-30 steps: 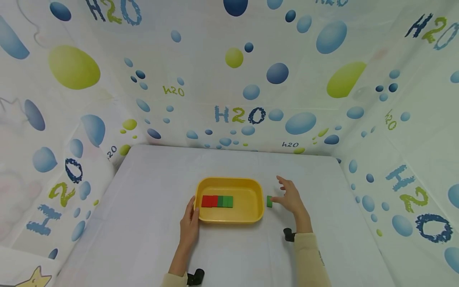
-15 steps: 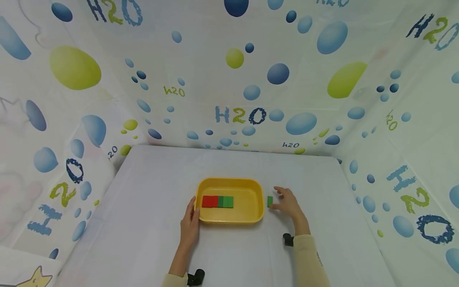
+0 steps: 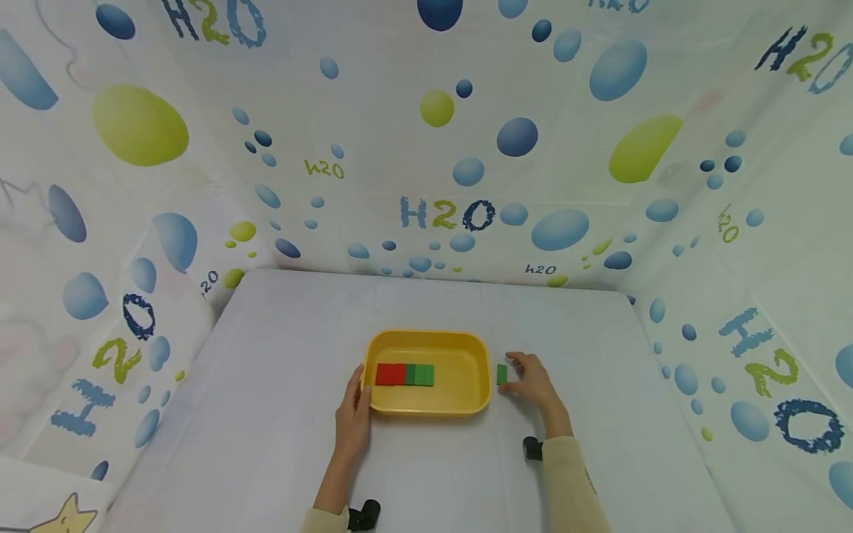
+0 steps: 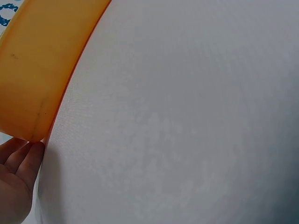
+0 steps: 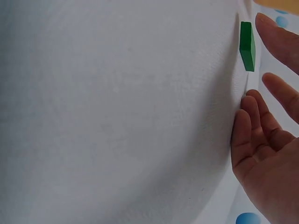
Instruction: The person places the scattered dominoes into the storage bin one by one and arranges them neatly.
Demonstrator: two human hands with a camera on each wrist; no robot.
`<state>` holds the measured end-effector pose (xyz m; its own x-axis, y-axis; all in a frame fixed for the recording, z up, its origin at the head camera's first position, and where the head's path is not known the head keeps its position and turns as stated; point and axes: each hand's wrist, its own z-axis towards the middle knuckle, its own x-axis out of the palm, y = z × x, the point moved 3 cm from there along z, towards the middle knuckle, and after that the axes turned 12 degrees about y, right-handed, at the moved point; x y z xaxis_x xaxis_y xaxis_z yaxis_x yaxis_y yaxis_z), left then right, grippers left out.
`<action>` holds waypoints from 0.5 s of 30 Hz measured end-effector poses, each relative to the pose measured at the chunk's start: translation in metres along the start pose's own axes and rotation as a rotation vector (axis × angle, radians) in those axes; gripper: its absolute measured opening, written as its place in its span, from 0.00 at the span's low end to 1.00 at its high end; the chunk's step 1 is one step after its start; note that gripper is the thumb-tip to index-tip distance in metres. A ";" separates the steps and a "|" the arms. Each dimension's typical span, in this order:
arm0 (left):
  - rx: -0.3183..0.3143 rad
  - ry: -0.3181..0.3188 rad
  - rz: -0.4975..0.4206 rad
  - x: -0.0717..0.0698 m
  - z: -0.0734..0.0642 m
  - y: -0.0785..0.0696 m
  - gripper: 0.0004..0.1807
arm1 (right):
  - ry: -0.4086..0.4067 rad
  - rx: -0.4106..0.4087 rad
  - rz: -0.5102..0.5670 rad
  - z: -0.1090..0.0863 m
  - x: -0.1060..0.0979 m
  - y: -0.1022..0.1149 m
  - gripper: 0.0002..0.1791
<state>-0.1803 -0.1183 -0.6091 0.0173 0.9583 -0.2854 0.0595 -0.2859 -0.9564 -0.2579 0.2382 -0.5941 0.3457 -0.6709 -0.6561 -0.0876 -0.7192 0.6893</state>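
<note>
A yellow tray (image 3: 463,381) lies on the white-covered table, with a row of red blocks (image 3: 390,374) and green blocks (image 3: 419,375) inside it. My left hand (image 3: 352,418) rests against the tray's left end; in the left wrist view its straight fingers touch the outer wall near a corner. Just right of the tray, a single green block (image 3: 502,374) stands on the table. Around it my right hand (image 3: 535,383) spreads thumb and fingers, thumb on the near side and fingers on the far side. The right wrist view shows a gap between fingers and green block (image 5: 246,45).
White cloth covers the table (image 3: 286,340), which meets a curtain (image 3: 373,148) printed with blue and green spots at the back and sides. A black wrist camera (image 3: 532,448) sits on the right wrist and another camera (image 3: 363,515) on the left.
My right hand has come nearer, and its fingers and thumb have closed in around the loose green block, which stays in place. The left hand and the tray have not visibly moved.
</note>
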 end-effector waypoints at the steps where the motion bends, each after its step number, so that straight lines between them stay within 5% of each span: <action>1: 0.001 -0.001 0.002 0.000 0.000 0.000 0.26 | -0.002 -0.003 0.002 0.000 0.000 0.000 0.40; 15: 0.001 0.004 0.006 0.000 0.000 0.001 0.27 | -0.034 -0.048 -0.027 0.000 0.005 0.002 0.35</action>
<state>-0.1804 -0.1183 -0.6104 0.0221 0.9567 -0.2904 0.0579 -0.2912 -0.9549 -0.2561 0.2339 -0.5963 0.3155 -0.6579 -0.6838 -0.0339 -0.7280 0.6848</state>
